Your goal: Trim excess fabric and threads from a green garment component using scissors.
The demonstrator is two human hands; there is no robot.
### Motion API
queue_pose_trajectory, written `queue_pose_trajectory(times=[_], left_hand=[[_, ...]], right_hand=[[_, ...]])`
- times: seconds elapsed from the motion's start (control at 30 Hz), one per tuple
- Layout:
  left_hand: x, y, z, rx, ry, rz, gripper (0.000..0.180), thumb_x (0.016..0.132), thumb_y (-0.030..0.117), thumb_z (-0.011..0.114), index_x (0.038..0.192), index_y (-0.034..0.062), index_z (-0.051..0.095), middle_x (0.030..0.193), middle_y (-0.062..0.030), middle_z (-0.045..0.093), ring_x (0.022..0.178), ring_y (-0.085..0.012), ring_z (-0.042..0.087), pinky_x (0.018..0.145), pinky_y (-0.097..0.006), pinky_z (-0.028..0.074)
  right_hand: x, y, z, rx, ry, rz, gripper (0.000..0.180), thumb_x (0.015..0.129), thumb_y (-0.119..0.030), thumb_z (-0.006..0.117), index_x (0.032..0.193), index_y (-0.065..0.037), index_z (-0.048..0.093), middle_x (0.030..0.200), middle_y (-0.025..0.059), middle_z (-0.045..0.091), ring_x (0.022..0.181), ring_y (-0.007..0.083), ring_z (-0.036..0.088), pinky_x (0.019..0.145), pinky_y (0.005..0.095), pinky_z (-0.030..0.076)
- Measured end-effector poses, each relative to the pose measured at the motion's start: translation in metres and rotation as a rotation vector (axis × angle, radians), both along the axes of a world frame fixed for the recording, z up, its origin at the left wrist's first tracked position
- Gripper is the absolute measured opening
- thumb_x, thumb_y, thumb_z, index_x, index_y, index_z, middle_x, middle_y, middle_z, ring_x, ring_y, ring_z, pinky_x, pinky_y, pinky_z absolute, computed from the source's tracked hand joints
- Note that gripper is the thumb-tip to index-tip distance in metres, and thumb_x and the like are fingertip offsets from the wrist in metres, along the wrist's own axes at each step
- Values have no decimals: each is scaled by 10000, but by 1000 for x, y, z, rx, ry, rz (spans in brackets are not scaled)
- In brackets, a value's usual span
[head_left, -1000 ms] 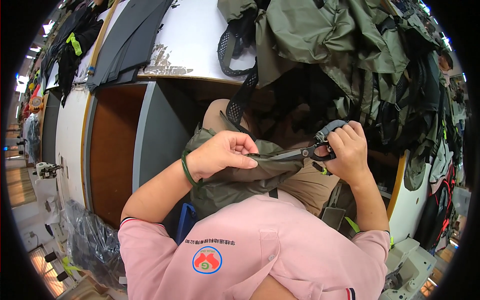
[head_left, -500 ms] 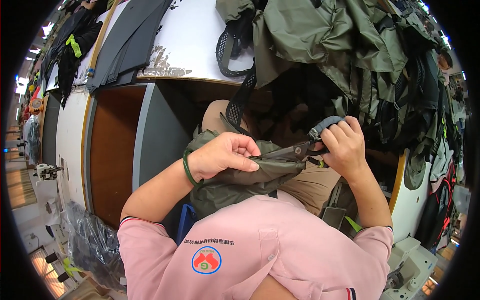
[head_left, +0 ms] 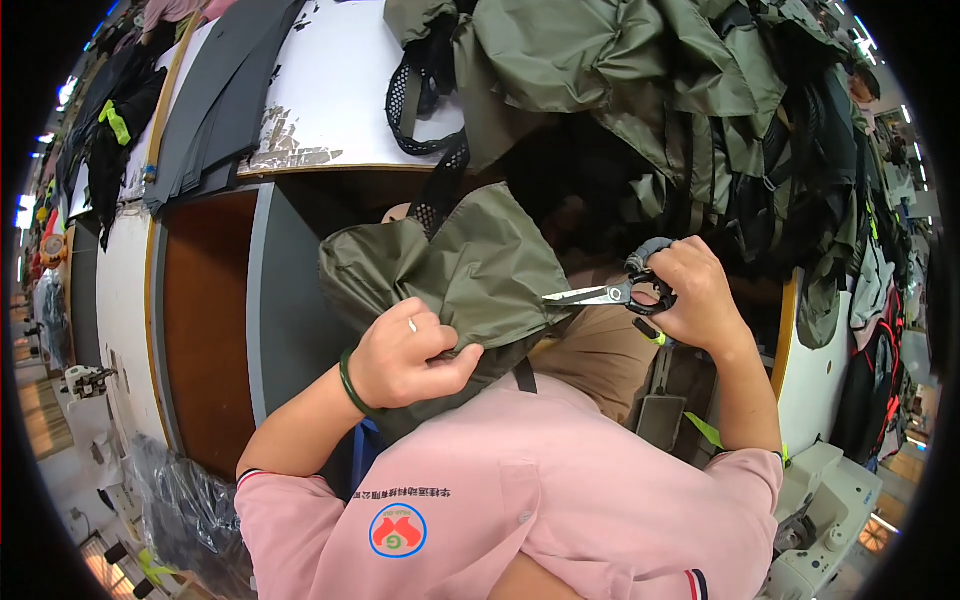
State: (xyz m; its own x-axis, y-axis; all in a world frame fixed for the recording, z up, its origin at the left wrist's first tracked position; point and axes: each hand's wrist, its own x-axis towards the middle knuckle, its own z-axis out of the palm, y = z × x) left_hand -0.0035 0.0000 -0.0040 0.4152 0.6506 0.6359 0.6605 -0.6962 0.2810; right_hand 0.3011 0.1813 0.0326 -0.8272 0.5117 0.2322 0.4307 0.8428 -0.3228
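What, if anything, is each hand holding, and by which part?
The right hand holds the scissors by their black looped handles. The left hand is curled at the olive fabric; whether it pinches any is hidden.

White worktop [head_left: 338, 45], chipped near front edge; dark grey sheets [head_left: 222, 95] overlapping on it, wooden strip [head_left: 171, 92] just left. Further left, black fabric [head_left: 106, 175], neon-yellow tab [head_left: 117, 122]. Below worktop: brown panel [head_left: 210, 320], grey divider [head_left: 258, 310]. Lower left, crinkled translucent plastic [head_left: 190, 505]. Lower right, off-white sewing machine [head_left: 832, 515].
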Motion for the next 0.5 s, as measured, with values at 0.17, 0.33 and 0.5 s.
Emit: queue_pose_trajectory(times=[0.17, 0.33, 0.5], left_hand=[[0, -2, 0, 25, -19, -25, 338, 622, -17, 690, 923, 136, 679, 790, -10, 472, 555, -134, 445, 547, -279, 373], [0, -3, -2, 31, -32, -19, 357, 605, -40, 699, 916, 137, 690, 794, -13, 473, 540, -131, 440, 528, -276, 368], [0, -5, -2, 21, -40, -26, 350, 607, -35, 703, 912, 136, 693, 795, -15, 474, 539, -133, 441, 527, -275, 368]], right_hand=[[9, -1, 7, -27, -61, 15, 209, 632, -101, 750, 728, -63, 568, 654, 49, 517, 645, 255, 523, 675, 350, 415], [11, -1, 4, -16, -68, 89, 190, 636, -97, 713, 678, -76, 529, 633, 42, 498, 640, 244, 518, 680, 343, 410], [12, 0, -2, -46, -87, 104, 223, 611, -104, 734, 682, -71, 525, 642, 52, 493, 653, 250, 515, 690, 353, 418]])
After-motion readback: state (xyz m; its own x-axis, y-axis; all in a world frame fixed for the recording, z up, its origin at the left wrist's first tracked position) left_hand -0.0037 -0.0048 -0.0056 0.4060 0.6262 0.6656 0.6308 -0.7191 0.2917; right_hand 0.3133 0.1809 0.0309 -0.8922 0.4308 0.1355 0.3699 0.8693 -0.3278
